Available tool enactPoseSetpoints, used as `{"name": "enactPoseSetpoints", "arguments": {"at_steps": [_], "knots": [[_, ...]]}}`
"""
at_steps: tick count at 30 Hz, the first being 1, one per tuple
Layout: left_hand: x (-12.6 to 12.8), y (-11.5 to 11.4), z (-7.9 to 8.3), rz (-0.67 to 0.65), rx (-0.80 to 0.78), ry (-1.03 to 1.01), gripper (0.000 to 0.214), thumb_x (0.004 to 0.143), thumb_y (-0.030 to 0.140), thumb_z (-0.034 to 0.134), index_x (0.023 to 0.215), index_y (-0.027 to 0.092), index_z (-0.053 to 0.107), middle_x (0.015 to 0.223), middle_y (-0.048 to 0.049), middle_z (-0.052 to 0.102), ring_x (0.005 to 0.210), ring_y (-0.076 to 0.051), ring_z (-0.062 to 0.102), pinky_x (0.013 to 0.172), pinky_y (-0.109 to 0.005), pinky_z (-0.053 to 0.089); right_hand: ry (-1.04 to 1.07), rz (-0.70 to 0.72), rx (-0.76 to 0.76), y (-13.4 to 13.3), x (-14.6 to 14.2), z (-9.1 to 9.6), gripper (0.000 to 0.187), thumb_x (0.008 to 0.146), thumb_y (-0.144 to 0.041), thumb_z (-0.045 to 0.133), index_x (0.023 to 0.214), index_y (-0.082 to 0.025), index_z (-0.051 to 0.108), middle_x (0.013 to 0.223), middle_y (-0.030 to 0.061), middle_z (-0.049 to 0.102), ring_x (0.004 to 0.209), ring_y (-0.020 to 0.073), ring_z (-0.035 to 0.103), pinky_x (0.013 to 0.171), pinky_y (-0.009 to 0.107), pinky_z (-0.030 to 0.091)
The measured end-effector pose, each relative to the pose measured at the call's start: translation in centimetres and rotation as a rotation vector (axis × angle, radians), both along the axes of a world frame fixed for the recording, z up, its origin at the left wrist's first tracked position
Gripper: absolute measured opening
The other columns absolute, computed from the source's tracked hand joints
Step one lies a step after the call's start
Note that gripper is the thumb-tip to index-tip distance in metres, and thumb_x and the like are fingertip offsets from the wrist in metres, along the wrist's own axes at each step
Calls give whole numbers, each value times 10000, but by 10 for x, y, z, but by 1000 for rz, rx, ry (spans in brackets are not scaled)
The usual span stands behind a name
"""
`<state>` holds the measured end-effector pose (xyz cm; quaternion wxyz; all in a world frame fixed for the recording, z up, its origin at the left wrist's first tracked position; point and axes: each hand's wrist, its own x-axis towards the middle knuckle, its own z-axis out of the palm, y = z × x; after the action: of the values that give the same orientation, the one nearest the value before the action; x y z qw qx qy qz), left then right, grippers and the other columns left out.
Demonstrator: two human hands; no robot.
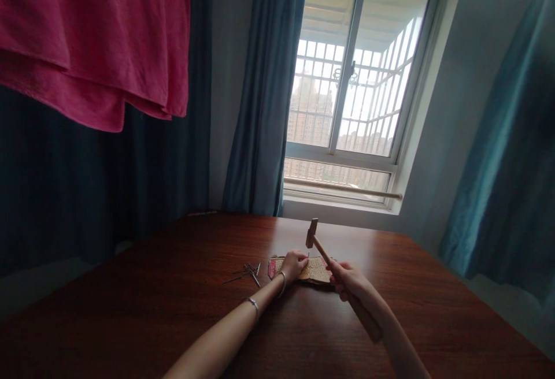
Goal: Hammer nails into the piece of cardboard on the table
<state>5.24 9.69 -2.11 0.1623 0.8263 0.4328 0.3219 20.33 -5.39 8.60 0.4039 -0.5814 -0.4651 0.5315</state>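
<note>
In my right hand (349,281) is a hammer (321,249) with a wooden handle, its head raised above a patterned board-like piece (318,269). That piece is tan with dark specks and has a pink end on the left. My left hand (295,263) rests on it, fingertips pinched round a thin upright nail (308,255). The hammer head is apart from the nail, a little above it. Left of the piece lies a loose heap of several nails (251,272).
All of this is on a dark reddish-brown wooden table (173,315). Behind it are a barred window (342,73) and blue curtains (260,107). A pink cloth (108,38) hangs at the upper left, and a small thin item (202,213) lies at the table's far left edge.
</note>
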Motion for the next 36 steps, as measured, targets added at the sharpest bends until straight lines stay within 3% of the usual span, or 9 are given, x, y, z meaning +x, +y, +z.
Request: {"name": "enactPoseSetpoints", "arguments": {"at_steps": [22, 28, 32, 36], "knots": [[0, -2, 1, -9, -27, -59, 269, 746, 309, 461, 720, 163, 687, 734, -48, 610, 690, -152, 513, 639, -239, 343, -54, -18, -26, -2, -2, -2, 310, 789, -475, 460, 802, -165, 469, 483, -55, 460, 287, 45, 361, 271, 153, 270], [1, -4, 5, 21, 4, 1, 286, 741, 318, 464, 666, 157, 687, 693, -51, 621, 671, -149, 516, 647, -242, 344, -22, -55, 58, 1, 12, -14, 260, 746, -426, 483, 744, -166, 483, 515, -50, 454, 303, 42, 340, 267, 158, 248], [1, -6, 8, 33, -24, -64, 326, 697, 394, 531, 840, 144, 684, 733, -56, 648, 680, -157, 548, 660, -245, 374, -239, -213, 128, 6, 33, -35, 142, 694, -300, 485, 674, -159, 490, 539, -33, 474, 319, 52, 358, 286, 173, 259], [2, -8, 10, 39, -69, -171, 496, 655, 489, 567, 994, 132, 628, 734, -54, 651, 676, -169, 575, 653, -252, 403, -604, -339, 145, 7, 66, -57, 177, 700, -269, 441, 617, -142, 532, 499, 0, 494, 381, 101, 436, 350, 199, 285]]}}
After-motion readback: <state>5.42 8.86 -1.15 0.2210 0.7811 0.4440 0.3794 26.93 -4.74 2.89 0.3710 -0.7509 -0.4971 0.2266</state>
